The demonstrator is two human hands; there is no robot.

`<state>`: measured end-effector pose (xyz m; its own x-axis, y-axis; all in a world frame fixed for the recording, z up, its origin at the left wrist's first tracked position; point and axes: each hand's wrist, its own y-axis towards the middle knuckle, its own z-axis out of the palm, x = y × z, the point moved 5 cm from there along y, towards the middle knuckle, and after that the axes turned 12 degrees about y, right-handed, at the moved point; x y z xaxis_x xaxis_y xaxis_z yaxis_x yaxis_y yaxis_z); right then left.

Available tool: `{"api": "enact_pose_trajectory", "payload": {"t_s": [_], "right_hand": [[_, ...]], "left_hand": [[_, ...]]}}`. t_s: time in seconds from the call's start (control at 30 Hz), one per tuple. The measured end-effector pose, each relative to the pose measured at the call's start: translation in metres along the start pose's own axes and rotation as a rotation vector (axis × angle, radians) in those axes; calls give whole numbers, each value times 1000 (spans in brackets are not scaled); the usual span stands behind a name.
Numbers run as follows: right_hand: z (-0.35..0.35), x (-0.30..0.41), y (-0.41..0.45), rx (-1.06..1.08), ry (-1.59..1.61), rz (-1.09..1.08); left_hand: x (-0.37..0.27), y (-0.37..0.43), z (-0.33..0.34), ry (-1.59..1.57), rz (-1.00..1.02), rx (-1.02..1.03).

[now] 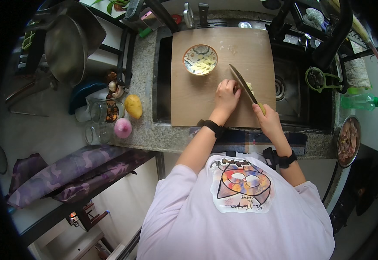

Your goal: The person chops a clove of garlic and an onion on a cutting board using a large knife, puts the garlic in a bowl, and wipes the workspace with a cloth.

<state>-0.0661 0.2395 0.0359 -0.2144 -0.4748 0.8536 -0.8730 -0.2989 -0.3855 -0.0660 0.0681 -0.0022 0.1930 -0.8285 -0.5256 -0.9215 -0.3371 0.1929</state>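
My right hand grips the yellow-green handle of a kitchen knife. Its dark blade slants up and left, low over a wooden cutting board. Just left of the blade, my left hand rests on the board with fingers curled; whatever may be under the fingertips is hidden. Pale cut pieces, which look like garlic, lie along the blade's right side. At the board's upper left stands a patterned bowl with an orange rim, partly filled with similar pale slices.
The board spans a dark sink. On the counter to the left are a potato, a pink-purple onion and glass jars. To the right stand a green soap pump bottle and a metal bowl of raw meat.
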Motion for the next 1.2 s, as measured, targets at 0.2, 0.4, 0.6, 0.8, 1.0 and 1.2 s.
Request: {"api": "enact_pose_trajectory", "payload": {"t_s": [0.2, 0.4, 0.6, 0.8, 1.0, 1.2], "right_hand": [[0, -2, 4, -2, -41, -39], [3, -5, 1, -35, -10, -37], [3, -4, -7, -52, 3, -14], [6, -6, -15, -114, 7, -29], [11, -5, -19, -157, 32, -40], [17, 1, -23, -155, 18, -4]], "left_hand": [[-3, -1, -5, 91, 96, -58], [-8, -8, -5, 145, 228, -42], [-14, -10, -8, 158, 250, -23], [-5, -12, 3, 41, 233, -119], [4, -11, 1, -146, 71, -32], [5, -11, 0, -185, 67, 7]]}}
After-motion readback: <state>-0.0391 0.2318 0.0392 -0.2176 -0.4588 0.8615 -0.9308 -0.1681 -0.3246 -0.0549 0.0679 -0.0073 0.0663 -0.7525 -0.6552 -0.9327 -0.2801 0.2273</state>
